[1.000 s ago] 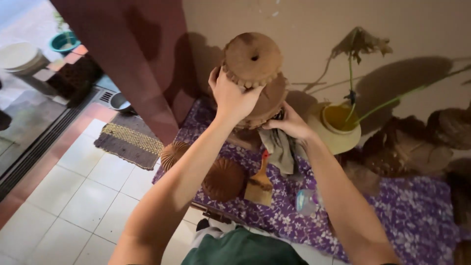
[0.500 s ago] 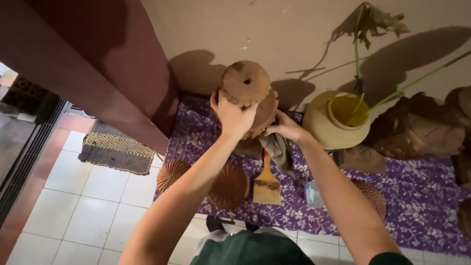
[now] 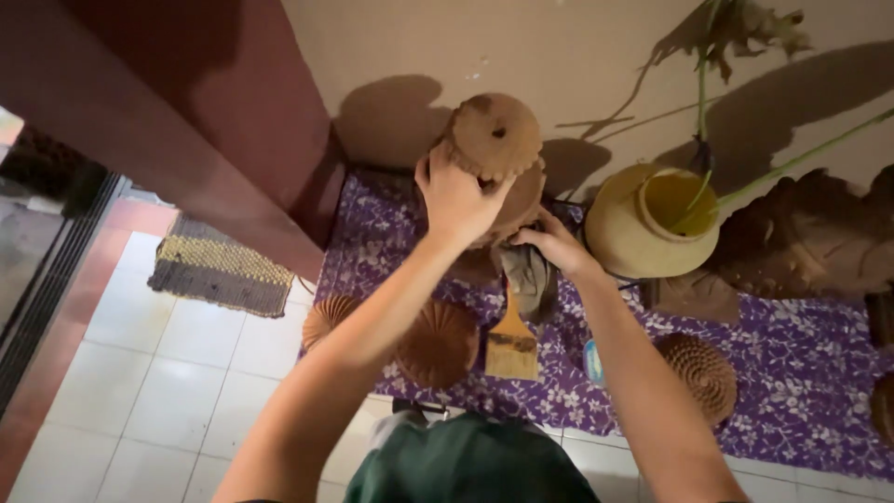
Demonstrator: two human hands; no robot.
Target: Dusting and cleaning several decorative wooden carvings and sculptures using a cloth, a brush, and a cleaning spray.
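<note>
A brown clay pot point(image 3: 495, 138) with a scalloped rim and a hole in its base stands upside down on a second brown pot point(image 3: 523, 200) near the wall. My left hand point(image 3: 456, 196) grips the scalloped rim of the upper pot. My right hand point(image 3: 557, 244) presses a grey-green cloth point(image 3: 531, 279) against the lower pot's side. Below the hands a wide paintbrush point(image 3: 512, 345) lies on the purple flowered cloth point(image 3: 792, 363).
A yellow pot point(image 3: 638, 237) with a green-stemmed plant stands to the right. Ribbed brown lids point(image 3: 438, 343) lie on the purple cloth, and a woven basket point(image 3: 700, 373) sits further right. A dark red pillar point(image 3: 205, 121), a striped mat point(image 3: 223, 265) and white floor tiles are on the left.
The view has shifted slightly. My left hand stays on the upper pot's rim and my right hand has moved a little lower with the cloth.
</note>
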